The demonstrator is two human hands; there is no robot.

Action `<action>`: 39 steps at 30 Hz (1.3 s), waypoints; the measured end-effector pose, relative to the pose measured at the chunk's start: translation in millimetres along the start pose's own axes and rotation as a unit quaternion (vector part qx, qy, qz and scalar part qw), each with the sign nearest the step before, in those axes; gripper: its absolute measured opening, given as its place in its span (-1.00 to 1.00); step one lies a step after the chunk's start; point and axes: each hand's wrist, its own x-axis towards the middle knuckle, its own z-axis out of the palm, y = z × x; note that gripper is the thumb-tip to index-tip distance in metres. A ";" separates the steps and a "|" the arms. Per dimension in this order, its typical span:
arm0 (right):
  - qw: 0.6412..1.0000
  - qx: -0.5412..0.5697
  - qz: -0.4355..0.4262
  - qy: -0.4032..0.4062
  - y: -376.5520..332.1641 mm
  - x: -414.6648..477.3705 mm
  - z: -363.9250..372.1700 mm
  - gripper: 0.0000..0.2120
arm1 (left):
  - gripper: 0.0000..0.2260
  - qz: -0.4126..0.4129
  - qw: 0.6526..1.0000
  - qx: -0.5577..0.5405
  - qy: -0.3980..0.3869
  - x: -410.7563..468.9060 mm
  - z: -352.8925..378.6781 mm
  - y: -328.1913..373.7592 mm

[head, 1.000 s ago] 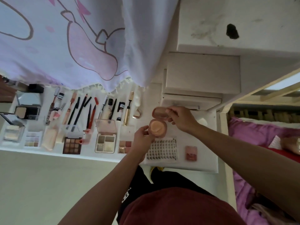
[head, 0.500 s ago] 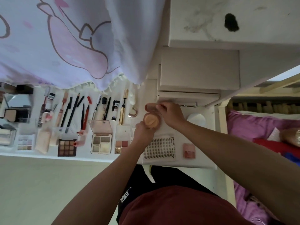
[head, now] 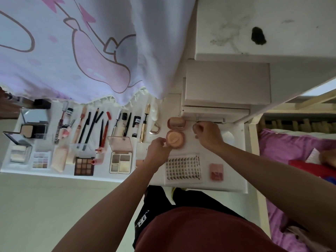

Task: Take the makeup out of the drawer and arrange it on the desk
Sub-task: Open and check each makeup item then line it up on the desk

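Lash tray (head: 183,168) on table (head: 234,186), just nearer than compact (head: 175,139) | left hand (head: 157,151) curled on compact's left base rim | compact open, flat on table | right hand (head: 209,135) just right of compact, apart, loosely curled, holding nothing | drawer unit (head: 227,84) just beyond compact

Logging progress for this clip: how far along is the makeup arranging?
Done: pencils, tubes and palettes lie in rows on the desk. In hand: the open round compact lies flat, left hand gripping its rim, right hand beside it, holding nothing. Left: the lash tray and pink blush sit apart; what the drawer unit holds is hidden.
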 end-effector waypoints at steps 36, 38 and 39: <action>0.975 0.174 -0.098 -0.100 -44.3 -53.7 -51.7 -0.51 | -0.89 0.046 0.978 -0.194 -0.063 -38.1 -49.7 36.2; 0.972 0.169 -0.125 -0.106 -54.0 -59.6 -60.9 -0.47 | -0.82 0.060 0.973 -0.204 -0.092 -41.0 -53.8 47.5; 0.971 0.165 -0.138 -0.107 -57.9 -61.9 -64.3 -0.45 | -0.79 0.068 0.971 -0.203 -0.106 -42.7 -56.0 53.0</action>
